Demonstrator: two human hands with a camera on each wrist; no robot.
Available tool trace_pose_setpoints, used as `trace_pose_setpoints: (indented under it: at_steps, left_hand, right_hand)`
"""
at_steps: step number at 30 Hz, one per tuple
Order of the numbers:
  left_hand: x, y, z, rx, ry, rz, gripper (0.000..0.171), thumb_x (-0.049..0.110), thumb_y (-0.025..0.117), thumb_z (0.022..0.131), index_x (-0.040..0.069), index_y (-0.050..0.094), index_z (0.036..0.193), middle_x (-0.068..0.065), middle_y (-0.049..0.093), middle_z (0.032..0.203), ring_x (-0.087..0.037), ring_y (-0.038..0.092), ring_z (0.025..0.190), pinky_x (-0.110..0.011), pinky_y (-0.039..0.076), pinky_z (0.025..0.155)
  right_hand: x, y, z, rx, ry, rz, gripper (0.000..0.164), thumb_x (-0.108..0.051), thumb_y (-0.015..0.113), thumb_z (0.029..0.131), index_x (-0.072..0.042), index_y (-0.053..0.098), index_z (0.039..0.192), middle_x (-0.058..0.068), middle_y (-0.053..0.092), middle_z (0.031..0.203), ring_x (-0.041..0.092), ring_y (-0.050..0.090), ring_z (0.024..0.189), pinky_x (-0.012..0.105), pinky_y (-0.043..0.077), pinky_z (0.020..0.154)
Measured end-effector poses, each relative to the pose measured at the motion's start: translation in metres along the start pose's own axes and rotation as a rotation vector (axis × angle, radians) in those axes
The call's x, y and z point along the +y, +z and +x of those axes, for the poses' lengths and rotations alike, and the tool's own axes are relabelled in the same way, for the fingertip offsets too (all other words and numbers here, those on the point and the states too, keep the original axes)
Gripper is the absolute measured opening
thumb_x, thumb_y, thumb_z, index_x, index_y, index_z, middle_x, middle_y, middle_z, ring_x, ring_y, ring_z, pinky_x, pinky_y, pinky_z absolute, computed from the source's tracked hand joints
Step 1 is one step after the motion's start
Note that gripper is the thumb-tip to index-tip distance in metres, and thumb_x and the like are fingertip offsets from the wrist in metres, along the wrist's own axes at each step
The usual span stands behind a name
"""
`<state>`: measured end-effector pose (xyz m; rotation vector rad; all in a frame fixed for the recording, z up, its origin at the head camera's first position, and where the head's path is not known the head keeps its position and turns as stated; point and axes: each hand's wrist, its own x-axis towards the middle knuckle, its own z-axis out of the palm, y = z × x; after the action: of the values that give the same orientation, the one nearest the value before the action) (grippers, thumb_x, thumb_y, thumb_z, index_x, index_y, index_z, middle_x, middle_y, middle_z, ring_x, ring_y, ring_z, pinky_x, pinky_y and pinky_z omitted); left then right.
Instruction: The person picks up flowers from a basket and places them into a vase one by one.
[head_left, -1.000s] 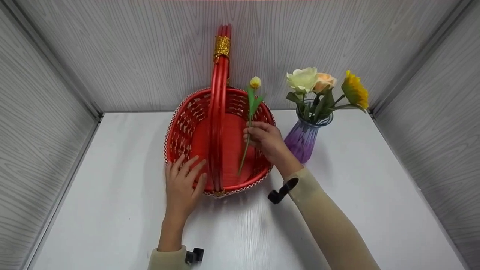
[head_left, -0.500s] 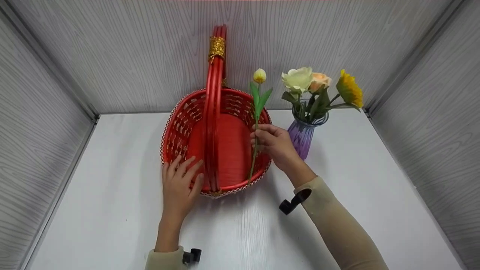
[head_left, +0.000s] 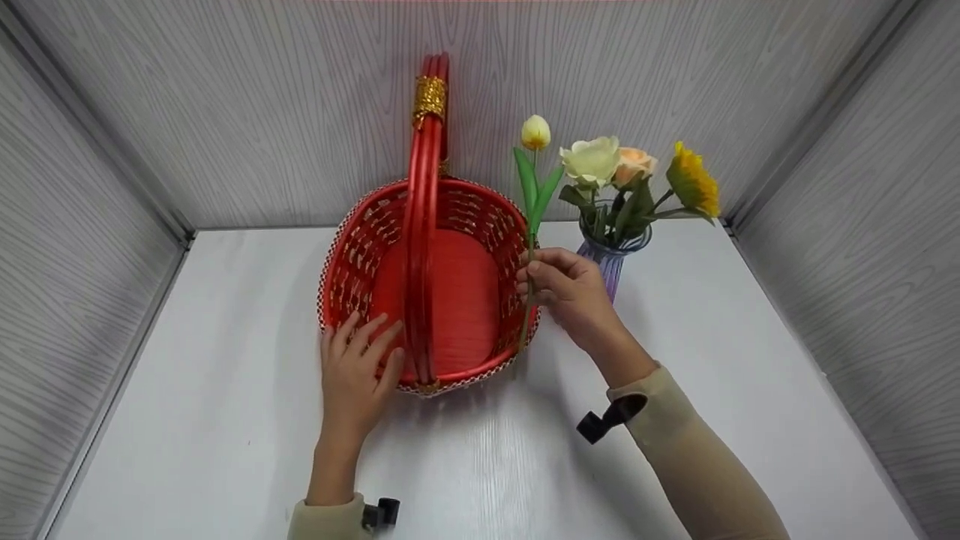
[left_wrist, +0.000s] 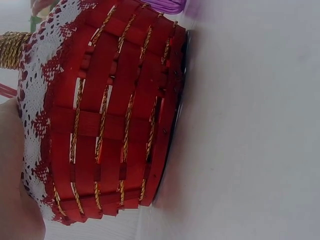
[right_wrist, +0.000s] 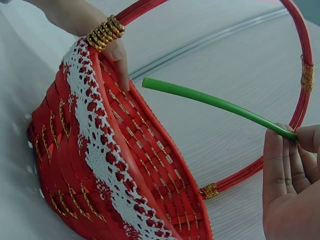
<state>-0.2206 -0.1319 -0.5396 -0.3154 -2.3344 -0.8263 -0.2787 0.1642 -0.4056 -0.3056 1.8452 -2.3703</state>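
My right hand (head_left: 574, 296) pinches the green stem of a pale yellow tulip (head_left: 533, 214), holding it upright over the right rim of a red woven basket (head_left: 469, 374). In the right wrist view the cut end of the stem (right_wrist: 210, 100) sticks out from the thumb and fingers, above the basket's opening. My left hand (head_left: 356, 379) rests on the basket's front left rim, its fingers spread and reaching inside. The left wrist view shows the basket's outer wall (left_wrist: 95, 120) with white lace trim beside this hand. No other flower shows inside the basket.
A blue-to-purple glass vase (head_left: 611, 274) stands right of the basket, partly behind my right hand. It holds a cream rose (head_left: 591, 161), a peach rose (head_left: 634, 166) and a sunflower (head_left: 694, 180). The tall basket handle (head_left: 421, 225) arches up near the back wall.
My right hand has moved right with the tulip, from over the basket's inside to its right rim, and the bloom is higher. My left hand stays on the rim.
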Motion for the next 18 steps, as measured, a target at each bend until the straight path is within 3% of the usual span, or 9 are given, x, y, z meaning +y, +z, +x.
trace_pose_setpoints:
  at_steps: [5, 10, 18]
  left_hand:
    - [0.000, -0.002, 0.001, -0.005, -0.004, -0.004, 0.037, 0.040, 0.055, 0.098, 0.021, 0.070, 0.127, -0.005, 0.063, 0.136, -0.034, 0.042, 0.139, -0.065, 0.012, 0.118]
    - [0.000, -0.001, 0.000, -0.013, -0.013, 0.007, 0.038, 0.042, 0.054, 0.098, 0.022, 0.070, 0.127, -0.004, 0.063, 0.136, -0.033, 0.041, 0.140, -0.064, 0.012, 0.118]
    - [0.002, -0.001, 0.001, -0.001, -0.005, 0.007, 0.037, 0.039, 0.056, 0.097, 0.021, 0.071, 0.125, -0.006, 0.064, 0.134, -0.035, 0.043, 0.138, -0.065, 0.014, 0.118]
  right_hand:
    - [-0.005, -0.008, -0.008, -0.012, -0.069, -0.082, 0.022, -0.011, 0.067, 0.096, 0.003, 0.066, 0.112, 0.016, 0.072, 0.093, 0.022, 0.071, 0.080, 0.032, 0.061, 0.074]
    - [-0.009, -0.019, -0.013, 0.038, -0.119, -0.160, 0.022, -0.014, 0.067, 0.096, 0.001, 0.067, 0.112, 0.024, 0.071, 0.100, 0.029, 0.073, 0.085, 0.041, 0.060, 0.081]
    - [-0.016, -0.035, -0.016, 0.121, -0.174, -0.089, 0.019, -0.009, 0.065, 0.096, 0.005, 0.064, 0.108, 0.014, 0.073, 0.093, 0.025, 0.073, 0.084, 0.040, 0.060, 0.081]
